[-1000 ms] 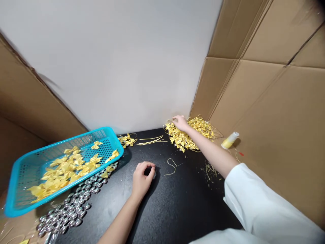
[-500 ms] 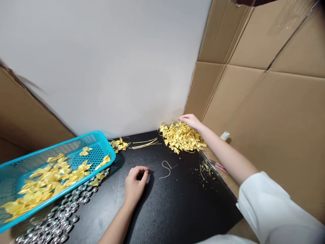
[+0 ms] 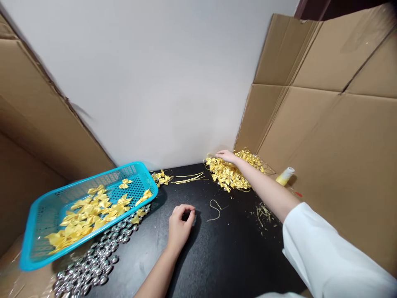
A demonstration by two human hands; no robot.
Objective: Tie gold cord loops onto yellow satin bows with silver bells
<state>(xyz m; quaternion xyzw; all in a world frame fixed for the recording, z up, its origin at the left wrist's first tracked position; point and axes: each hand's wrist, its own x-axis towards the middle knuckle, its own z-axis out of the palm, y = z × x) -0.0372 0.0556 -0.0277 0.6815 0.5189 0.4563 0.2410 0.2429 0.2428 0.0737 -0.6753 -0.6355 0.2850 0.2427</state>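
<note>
at the near left, you have silver beads (image 3: pixel 96 258) massed along the side of the teal basket (image 3: pixel 145 176), which contains loose yellow bows (image 3: pixel 83 213). your left hand (image 3: pixel 182 221) is over the black table (image 3: pixel 217 256), thumb and forefinger curled into a ring, tips close; whether they pinch anything cannot be told. a loose looped cord (image 3: pixel 218 211) lies just beside it, to the right, apart from the fingers. clippings (image 3: pixel 263 214) are scattered farther right. beyond, straight gold cords (image 3: pixel 190 179) lie side by side, left of the finished-bow pile (image 3: pixel 228 174). your right hand (image 3: pixel 226 156) is at the far edge of that pile, directly above its bows, fingers extended left; whether they grip a bow cannot be told. behind stands the white wall (image 3: pixel 170 82).
</note>
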